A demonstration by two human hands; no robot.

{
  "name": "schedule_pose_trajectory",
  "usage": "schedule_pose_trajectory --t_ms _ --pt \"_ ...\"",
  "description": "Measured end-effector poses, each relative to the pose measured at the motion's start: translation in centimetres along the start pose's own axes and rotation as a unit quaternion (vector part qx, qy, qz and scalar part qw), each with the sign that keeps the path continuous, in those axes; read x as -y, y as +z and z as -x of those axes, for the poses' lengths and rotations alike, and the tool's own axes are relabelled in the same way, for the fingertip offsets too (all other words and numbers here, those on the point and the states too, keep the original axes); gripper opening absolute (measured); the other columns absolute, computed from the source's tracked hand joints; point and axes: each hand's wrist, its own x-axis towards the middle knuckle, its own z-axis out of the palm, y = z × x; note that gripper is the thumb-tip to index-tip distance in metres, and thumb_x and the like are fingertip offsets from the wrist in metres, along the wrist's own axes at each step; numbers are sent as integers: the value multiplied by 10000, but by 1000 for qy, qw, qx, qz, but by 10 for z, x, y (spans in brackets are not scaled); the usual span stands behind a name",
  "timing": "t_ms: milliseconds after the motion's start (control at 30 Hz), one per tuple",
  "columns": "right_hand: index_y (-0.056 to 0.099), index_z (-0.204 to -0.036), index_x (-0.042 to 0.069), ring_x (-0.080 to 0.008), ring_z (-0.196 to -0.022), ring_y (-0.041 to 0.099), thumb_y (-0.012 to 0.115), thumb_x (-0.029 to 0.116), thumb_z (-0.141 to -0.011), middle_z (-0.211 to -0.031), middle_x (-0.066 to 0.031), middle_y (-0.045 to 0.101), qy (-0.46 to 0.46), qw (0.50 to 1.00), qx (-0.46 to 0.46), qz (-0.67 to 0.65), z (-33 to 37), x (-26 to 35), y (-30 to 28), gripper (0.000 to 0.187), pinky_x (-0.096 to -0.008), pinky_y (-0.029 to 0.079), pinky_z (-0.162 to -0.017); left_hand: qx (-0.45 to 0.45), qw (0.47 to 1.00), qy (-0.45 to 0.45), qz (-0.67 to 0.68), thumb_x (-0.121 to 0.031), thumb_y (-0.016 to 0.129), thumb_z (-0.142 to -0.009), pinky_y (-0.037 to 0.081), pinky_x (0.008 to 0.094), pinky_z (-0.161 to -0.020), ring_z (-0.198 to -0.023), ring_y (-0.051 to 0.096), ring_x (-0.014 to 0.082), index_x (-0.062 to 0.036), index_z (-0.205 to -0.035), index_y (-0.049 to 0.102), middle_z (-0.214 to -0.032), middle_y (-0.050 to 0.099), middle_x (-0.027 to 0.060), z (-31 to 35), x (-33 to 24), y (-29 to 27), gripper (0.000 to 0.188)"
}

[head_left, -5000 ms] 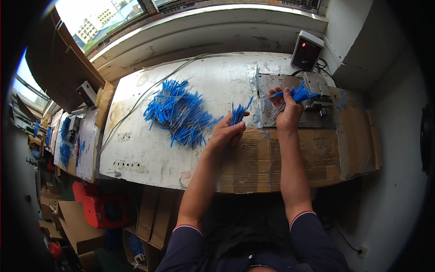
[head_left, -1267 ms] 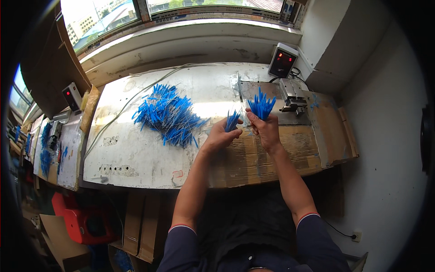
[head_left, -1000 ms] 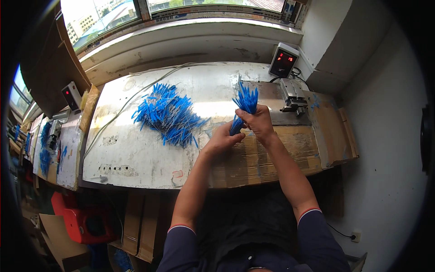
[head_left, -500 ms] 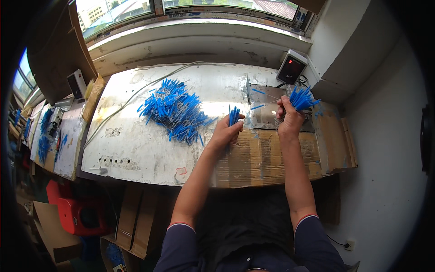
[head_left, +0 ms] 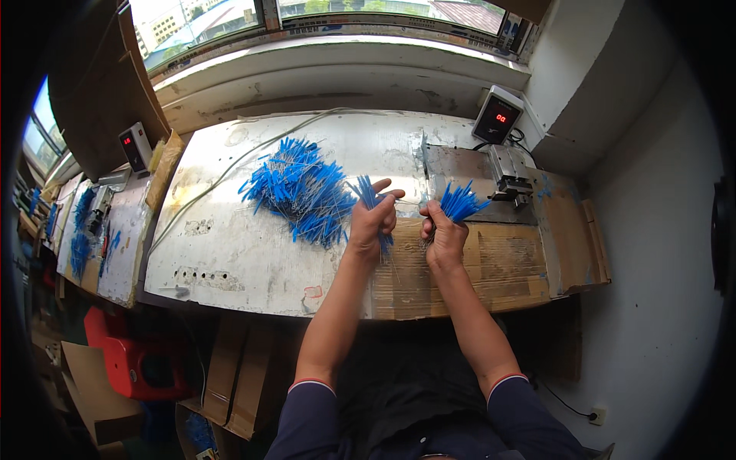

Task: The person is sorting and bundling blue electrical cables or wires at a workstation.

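My left hand [head_left: 371, 224] holds a small bunch of blue-sleeved wires [head_left: 368, 192] against its palm, with some fingers stretched out to the right. Beside it, a short gap away, my right hand [head_left: 445, 236] is closed round the thin wire ends of a thicker bunch of blue-sleeved wires [head_left: 463, 202], whose blue ends fan up and to the right. Just left of my left hand lies a large loose pile of blue-sleeved wires [head_left: 295, 188] on the white worktable [head_left: 230, 245]. Both hands are above the near middle of the table.
A metal clamp-like fixture [head_left: 509, 175] stands on a metal plate [head_left: 460, 165] at the right, with a red digital display [head_left: 498, 115] behind it. Cardboard [head_left: 468, 268] covers the near right. A cable [head_left: 230, 165] crosses the left. A red stool [head_left: 138, 356] stands below left.
My right hand has moved left and nearer with its bunch, uncovering the metal fixture. The two blue pieces over the plate no longer show there. My left hand has shifted slightly left, its fingers reaching out.
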Motion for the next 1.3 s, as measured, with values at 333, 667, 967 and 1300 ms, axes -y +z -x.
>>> schedule_pose_trajectory --t_ms 333,667,967,1300 --pt "736 -918 -6 -79 -588 600 741 123 -940 -811 -75 736 -113 982 28 148 -18 16 -44 131 -237 454 -494 -24 998 -26 -60 -99 660 -990 375 206 -438 -560 495 60 26 -1343 489 -894 676 91 -2 -5 1 411" --pt "695 -858 5 -88 -621 586 705 115 -946 -692 -12 657 -44 904 231 357 -21 -8 -33 141 -284 476 -590 -45 998 -35 -40 -209 690 -999 348 205 -429 -555 455 56 5 -1337 507 -952 648 74 -4 7 -2 440" --pt "695 -844 79 -22 -455 443 757 150 -925 -648 40 595 109 938 235 230 18 -3 -30 125 -205 328 -405 -63 992 -21 107 -270 576 -1067 385 219 -497 -637 468 84 -5 -1332 479 -938 573 51 -16 10 -26 387" --pt "708 -872 24 -51 -472 514 745 75 -890 -751 -56 709 198 932 233 193 32 1 -12 66 -197 348 -400 -28 994 -2 106 -257 553 -1078 436 243 -530 -655 497 104 -36 -1312 485 -863 550 22 -10 7 -23 329"
